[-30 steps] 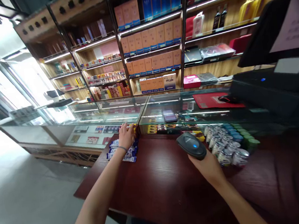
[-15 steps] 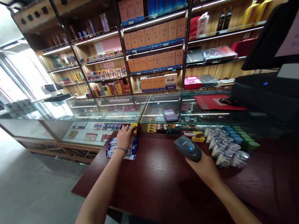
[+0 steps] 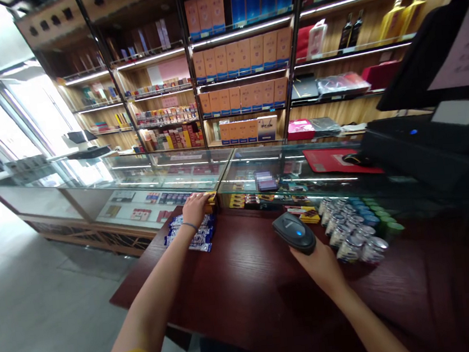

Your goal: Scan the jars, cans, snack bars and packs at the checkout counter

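Note:
My right hand [image 3: 318, 262] is wrapped round the grip of a dark barcode scanner [image 3: 294, 232] with a blue light, held over the dark red wooden counter [image 3: 247, 287]. My left hand [image 3: 195, 209] reaches to the counter's far left corner, fingers curled over a yellow and red packet [image 3: 209, 200] at the foot of the glass display case. Right under that hand lies a pile of blue and white wrapped snack packets [image 3: 193, 236]. A thin band circles my left wrist.
Several small tins [image 3: 353, 230] stand in rows right of the scanner. Flat packets [image 3: 302, 213] lie behind it. Glass showcases [image 3: 183, 173] run along the back, shelves of boxes and bottles [image 3: 238, 57] above. A black register and screen [image 3: 435, 119] stand right. Grey floor lies left.
My left hand has slid forward off the blue packets onto the yellow and red packet and curled its fingers. The scanner hand shifted slightly left and away.

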A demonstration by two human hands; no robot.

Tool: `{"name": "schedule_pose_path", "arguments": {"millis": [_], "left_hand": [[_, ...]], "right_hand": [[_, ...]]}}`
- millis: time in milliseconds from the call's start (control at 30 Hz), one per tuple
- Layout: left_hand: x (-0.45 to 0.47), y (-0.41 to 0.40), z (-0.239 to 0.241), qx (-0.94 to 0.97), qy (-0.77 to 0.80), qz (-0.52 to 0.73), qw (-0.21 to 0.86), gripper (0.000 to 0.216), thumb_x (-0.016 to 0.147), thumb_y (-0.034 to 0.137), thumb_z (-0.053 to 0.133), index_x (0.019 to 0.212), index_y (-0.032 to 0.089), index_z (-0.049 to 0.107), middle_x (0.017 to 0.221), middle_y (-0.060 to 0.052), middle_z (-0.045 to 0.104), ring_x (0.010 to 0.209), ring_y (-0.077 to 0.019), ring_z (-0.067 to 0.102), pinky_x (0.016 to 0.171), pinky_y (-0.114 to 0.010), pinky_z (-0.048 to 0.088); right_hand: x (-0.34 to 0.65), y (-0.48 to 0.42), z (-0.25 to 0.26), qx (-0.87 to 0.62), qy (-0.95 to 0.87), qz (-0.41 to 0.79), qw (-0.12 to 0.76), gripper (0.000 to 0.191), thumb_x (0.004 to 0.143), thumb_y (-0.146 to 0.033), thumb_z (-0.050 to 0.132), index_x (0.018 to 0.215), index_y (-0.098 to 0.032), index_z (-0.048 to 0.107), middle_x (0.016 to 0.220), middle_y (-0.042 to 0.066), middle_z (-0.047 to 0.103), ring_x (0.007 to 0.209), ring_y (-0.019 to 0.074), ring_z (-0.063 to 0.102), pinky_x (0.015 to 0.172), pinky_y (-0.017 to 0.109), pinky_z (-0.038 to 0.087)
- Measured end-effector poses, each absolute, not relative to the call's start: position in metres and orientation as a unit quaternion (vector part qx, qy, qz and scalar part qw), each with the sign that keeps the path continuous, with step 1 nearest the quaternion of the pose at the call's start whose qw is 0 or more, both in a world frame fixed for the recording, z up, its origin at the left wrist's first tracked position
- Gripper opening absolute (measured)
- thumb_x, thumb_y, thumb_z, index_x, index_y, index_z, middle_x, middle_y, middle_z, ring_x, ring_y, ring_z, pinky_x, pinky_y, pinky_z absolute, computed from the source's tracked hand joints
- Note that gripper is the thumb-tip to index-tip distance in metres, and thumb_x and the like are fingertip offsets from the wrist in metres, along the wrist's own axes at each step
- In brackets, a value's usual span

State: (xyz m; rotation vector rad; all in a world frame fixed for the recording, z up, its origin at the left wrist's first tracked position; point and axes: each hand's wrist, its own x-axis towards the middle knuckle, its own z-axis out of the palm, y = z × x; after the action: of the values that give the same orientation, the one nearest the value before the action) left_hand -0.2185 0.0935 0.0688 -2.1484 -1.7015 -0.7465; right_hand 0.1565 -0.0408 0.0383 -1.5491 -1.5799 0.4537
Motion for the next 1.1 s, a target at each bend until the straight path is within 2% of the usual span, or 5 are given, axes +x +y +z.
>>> {"name": "schedule_pose_path", "arguments": {"millis": [267,500,700,833,1100], "left_hand": [[-0.219,0.100,0.083,-0.718,-0.616,-0.301,0.123,0.038,0.095,0.017,0.048,0.129,0.029,0.061,0.118,-0.007,0.070,0.110,-0.0239,0.063,0.093,-0.034,0.047],[-0.184,0.081,0.082,-0.582,-0.611,-0.532,0.072,0.034,0.100,0.030,0.043,0.129,0.024,0.059,0.116,-0.009,0.070,0.108,-0.0252,0.064,0.094,-0.036,0.047],[-0.088,0.066,0.047,-0.374,-0.456,-0.760,-0.274,0.022,0.091,0.038,0.060,0.105,0.022,0.057,0.095,-0.004,0.066,0.087,-0.0166,0.066,0.081,-0.030,0.055],[-0.042,0.056,0.016,-0.187,-0.338,-0.753,-0.533,0.023,0.088,0.027,0.066,0.105,0.025,0.052,0.104,-0.002,0.067,0.088,-0.0136,0.069,0.085,-0.035,0.058],[-0.036,0.046,-0.009,-0.120,-0.318,-0.731,-0.591,0.023,0.089,0.020,0.067,0.106,0.027,0.053,0.113,-0.003,0.068,0.098,-0.0138,0.070,0.096,-0.039,0.056]], "right_hand": [[0.158,-0.040,0.038,-0.612,-0.632,0.187,0.436,0.051,0.079,-0.042,0.062,0.124,-0.019,0.064,0.099,0.012,0.078,0.106,0.0328,0.070,0.085,0.040,0.056],[0.158,-0.042,0.038,-0.610,-0.628,0.185,0.447,0.054,0.078,-0.043,0.062,0.127,-0.020,0.062,0.101,0.012,0.077,0.108,0.0341,0.069,0.085,0.041,0.055],[0.160,-0.046,0.044,-0.617,-0.619,0.166,0.457,0.052,0.077,-0.045,0.061,0.124,-0.021,0.058,0.098,0.011,0.077,0.100,0.0318,0.072,0.083,0.039,0.054],[0.161,-0.053,0.052,-0.646,-0.633,0.124,0.409,0.048,0.079,-0.041,0.059,0.125,-0.027,0.052,0.092,0.007,0.077,0.090,0.0309,0.074,0.072,0.034,0.052],[0.159,-0.055,0.046,-0.621,-0.728,0.059,0.283,0.057,0.083,-0.034,0.060,0.137,-0.028,0.044,0.086,0.003,0.077,0.072,0.0279,0.075,0.055,0.029,0.043]]}}
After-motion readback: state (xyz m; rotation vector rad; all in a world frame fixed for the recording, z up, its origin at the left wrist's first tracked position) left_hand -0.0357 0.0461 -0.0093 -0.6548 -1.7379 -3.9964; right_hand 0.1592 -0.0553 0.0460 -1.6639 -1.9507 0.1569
